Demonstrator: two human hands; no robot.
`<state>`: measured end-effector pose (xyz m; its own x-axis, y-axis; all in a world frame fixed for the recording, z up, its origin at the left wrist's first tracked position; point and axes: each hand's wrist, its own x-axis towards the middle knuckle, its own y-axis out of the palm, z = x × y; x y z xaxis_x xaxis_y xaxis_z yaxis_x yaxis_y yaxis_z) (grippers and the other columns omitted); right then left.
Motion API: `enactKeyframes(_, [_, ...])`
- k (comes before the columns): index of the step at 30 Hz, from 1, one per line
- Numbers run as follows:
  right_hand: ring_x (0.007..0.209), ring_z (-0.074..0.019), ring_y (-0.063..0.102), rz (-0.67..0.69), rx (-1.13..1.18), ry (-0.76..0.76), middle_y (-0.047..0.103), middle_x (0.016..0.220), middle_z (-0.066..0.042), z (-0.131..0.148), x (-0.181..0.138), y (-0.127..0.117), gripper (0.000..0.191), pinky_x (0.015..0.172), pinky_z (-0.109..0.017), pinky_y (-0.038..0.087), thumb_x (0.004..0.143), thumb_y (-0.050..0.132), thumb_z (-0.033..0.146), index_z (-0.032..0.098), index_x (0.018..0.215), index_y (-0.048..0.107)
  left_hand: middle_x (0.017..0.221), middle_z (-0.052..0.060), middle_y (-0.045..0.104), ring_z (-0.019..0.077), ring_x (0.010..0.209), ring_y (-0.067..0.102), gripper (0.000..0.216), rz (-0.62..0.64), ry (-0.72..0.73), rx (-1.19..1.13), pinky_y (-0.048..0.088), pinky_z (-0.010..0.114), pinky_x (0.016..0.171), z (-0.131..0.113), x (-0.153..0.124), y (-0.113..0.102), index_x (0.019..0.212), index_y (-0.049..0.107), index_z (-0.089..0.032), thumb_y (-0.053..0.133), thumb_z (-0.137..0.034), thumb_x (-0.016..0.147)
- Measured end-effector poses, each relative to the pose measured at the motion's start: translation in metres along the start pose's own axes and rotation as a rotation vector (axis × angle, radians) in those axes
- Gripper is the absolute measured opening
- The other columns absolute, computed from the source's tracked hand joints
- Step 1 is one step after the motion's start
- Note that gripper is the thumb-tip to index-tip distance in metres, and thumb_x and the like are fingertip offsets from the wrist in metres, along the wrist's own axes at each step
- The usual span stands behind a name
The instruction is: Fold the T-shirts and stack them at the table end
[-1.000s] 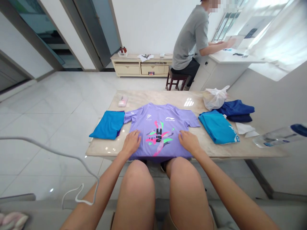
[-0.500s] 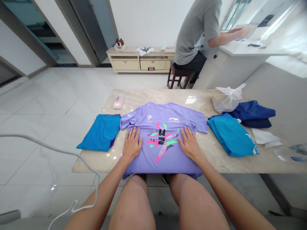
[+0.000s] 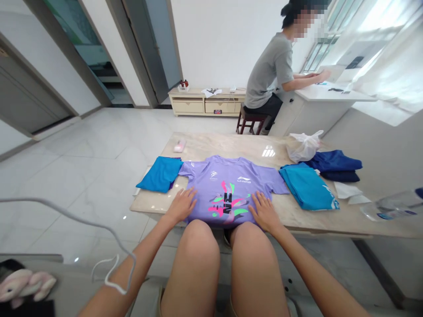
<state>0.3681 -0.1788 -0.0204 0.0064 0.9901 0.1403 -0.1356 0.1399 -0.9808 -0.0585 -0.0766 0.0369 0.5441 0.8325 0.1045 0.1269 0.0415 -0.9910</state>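
A purple T-shirt [image 3: 211, 189] with a bright pink, green and black print lies spread on the marble-look table [image 3: 218, 141], its collar toward the far side and its lower part reaching the near edge. My left hand [image 3: 181, 204] rests on the shirt's left side, fingers stretched and a little apart. On the opposite side my right hand [image 3: 263, 210] lies flat with fingers spread. Folded blue cloth [image 3: 161, 174] sits beside the left sleeve. A folded turquoise garment [image 3: 309, 187] lies by the right sleeve.
Right of the shirt are a white plastic bag [image 3: 304, 146], dark blue clothing [image 3: 337, 163], white paper [image 3: 348, 192] and a clear bottle [image 3: 393, 206]. A small pink packet [image 3: 179, 146] lies far left. A person [image 3: 272, 72] sits on a stool beyond. A white cable [image 3: 99, 224] hangs at left.
The camera view has tilted up and shifted, showing more of the room. My left hand has slid slightly outward toward the shirt's edge; my right hand stays on the shirt.
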Motion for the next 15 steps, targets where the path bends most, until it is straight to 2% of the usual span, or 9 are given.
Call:
enactKeyframes(2, [0.159, -0.038, 0.047, -0.04, 0.026, -0.021, 0.05, 0.171, -0.022, -0.006, -0.002, -0.003, 0.065, 0.132, -0.06, 0.036, 0.114, 0.033, 0.048, 0.01, 0.162, 0.056, 0.168, 0.014, 0.057, 0.0281, 0.155, 0.054, 0.055, -0.048, -0.057, 0.012, 0.036, 0.049, 0.134, 0.025, 0.0, -0.019, 0.16, 0.059, -0.02, 0.035, -0.034, 0.113])
enactKeyframes(4, [0.155, -0.0382, 0.051, -0.103, 0.074, -0.046, 0.053, 0.168, -0.024, -0.009, 0.002, -0.002, 0.062, 0.13, -0.06, 0.04, 0.114, 0.033, 0.045, 0.009, 0.158, 0.058, 0.172, 0.016, 0.052, 0.0303, 0.159, 0.048, 0.058, -0.057, -0.199, 0.026, 0.034, 0.052, 0.135, 0.053, 0.004, -0.032, 0.163, 0.055, -0.017, 0.032, -0.033, 0.113])
enactKeyframes(6, [0.154, -0.0389, 0.051, -0.164, 0.128, -0.076, 0.053, 0.166, -0.025, -0.007, 0.007, 0.003, 0.06, 0.128, -0.061, 0.043, 0.113, 0.034, 0.042, 0.008, 0.157, 0.059, 0.178, 0.018, 0.042, 0.0338, 0.166, 0.039, 0.062, -0.033, -0.362, 0.032, 0.03, 0.056, 0.136, 0.078, 0.01, -0.035, 0.168, 0.049, -0.012, 0.032, -0.033, 0.112])
enactKeyframes(10, [0.155, -0.0388, 0.051, -0.262, 0.171, -0.088, 0.055, 0.166, -0.023, 0.001, 0.01, 0.012, 0.057, 0.128, -0.065, 0.042, 0.114, 0.036, 0.039, 0.012, 0.161, 0.054, 0.183, 0.016, 0.029, 0.0386, 0.171, 0.024, 0.068, 0.027, -0.579, 0.006, 0.024, 0.063, 0.137, 0.109, 0.028, -0.016, 0.174, 0.038, -0.013, 0.033, -0.038, 0.112])
enactKeyframes(15, [0.16, -0.0377, 0.046, -0.216, 0.164, -0.097, 0.048, 0.173, -0.019, 0.001, 0.005, 0.005, 0.06, 0.131, -0.064, 0.039, 0.113, 0.041, 0.036, 0.016, 0.169, 0.046, 0.183, 0.015, 0.029, 0.0403, 0.171, 0.024, 0.068, -0.079, -0.606, 0.007, 0.018, 0.067, 0.137, 0.13, 0.064, 0.014, 0.174, 0.04, -0.015, 0.03, -0.039, 0.112])
